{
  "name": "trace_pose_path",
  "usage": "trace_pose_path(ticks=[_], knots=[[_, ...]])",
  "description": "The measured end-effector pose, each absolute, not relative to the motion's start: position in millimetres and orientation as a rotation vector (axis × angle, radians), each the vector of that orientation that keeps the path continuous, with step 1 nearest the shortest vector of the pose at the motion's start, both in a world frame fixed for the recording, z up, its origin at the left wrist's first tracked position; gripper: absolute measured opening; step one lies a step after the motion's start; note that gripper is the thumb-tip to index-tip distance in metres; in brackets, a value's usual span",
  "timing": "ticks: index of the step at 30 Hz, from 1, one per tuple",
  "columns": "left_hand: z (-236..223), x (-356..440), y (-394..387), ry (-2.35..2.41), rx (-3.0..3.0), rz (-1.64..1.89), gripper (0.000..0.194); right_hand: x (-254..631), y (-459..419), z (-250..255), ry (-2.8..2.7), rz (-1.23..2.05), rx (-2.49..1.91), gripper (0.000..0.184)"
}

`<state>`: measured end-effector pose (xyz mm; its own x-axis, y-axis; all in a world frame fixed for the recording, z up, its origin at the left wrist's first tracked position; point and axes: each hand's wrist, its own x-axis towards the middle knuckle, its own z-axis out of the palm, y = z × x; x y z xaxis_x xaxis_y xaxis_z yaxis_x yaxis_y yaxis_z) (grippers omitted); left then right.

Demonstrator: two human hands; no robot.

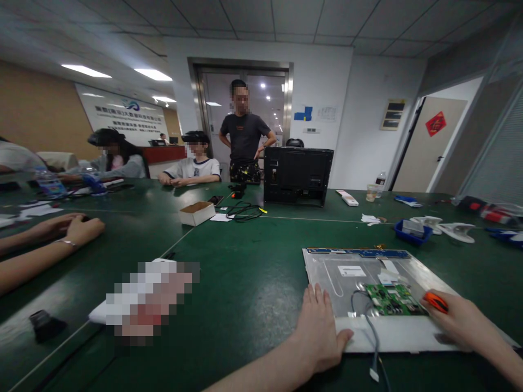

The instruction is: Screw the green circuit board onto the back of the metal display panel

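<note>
A flat metal-backed display panel [322,267] lies on the green table in front of me. Fixed to its back is a green circuit board [394,298], with a grey cable [371,326] running off the near edge to a white plug. My left hand [318,329] rests on the panel's left edge, fingers stretched out and thumb apart, holding nothing. In my right hand [460,321] is a screwdriver with an orange and black handle [436,301], its front end towards the board's right side. My hand hides the tip, so I cannot tell what it touches.
A black monitor casing [298,174] stands upright across the table [245,261]. Beyond the panel is a blue tray [412,233]. Left of centre are a small box [196,213] and black cable [245,211]. Another person's hands [77,228] rest at the left; other people are behind.
</note>
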<state>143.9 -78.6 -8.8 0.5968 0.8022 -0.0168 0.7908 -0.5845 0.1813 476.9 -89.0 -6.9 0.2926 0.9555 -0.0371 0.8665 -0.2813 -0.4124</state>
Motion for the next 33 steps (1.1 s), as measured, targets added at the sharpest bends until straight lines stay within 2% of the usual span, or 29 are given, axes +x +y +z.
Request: trace_pose_path(ticks=[6, 10, 17, 26, 33], knots=[[-7.4, 145.9, -77.4, 1.338, 2.654, 0.079, 0.082, 499.2, -101.1, -32.9, -1.842, 0.161, -2.038, 0.038], [-6.1, 144.9, -78.1, 1.346, 2.668, 0.078, 0.081, 501.7, -97.7, -38.9, -1.959, 0.046, -2.019, 0.029], [-7.2, 145.1, -77.7, 1.326, 2.681, 0.07, 0.082, 505.9, -93.3, -38.5, -2.114, 0.074, -2.079, 0.032], [-10.6, 145.5, -77.1, 1.35, 2.69, 0.09, 0.082, 527.7, -87.2, -49.0, -2.043, 0.175, -1.987, 0.024], [-15.3, 156.5, -73.0, 1.308, 2.62, 0.149, 0.084, 537.2, -64.8, -47.5, -1.889, -0.005, -2.104, 0.03]])
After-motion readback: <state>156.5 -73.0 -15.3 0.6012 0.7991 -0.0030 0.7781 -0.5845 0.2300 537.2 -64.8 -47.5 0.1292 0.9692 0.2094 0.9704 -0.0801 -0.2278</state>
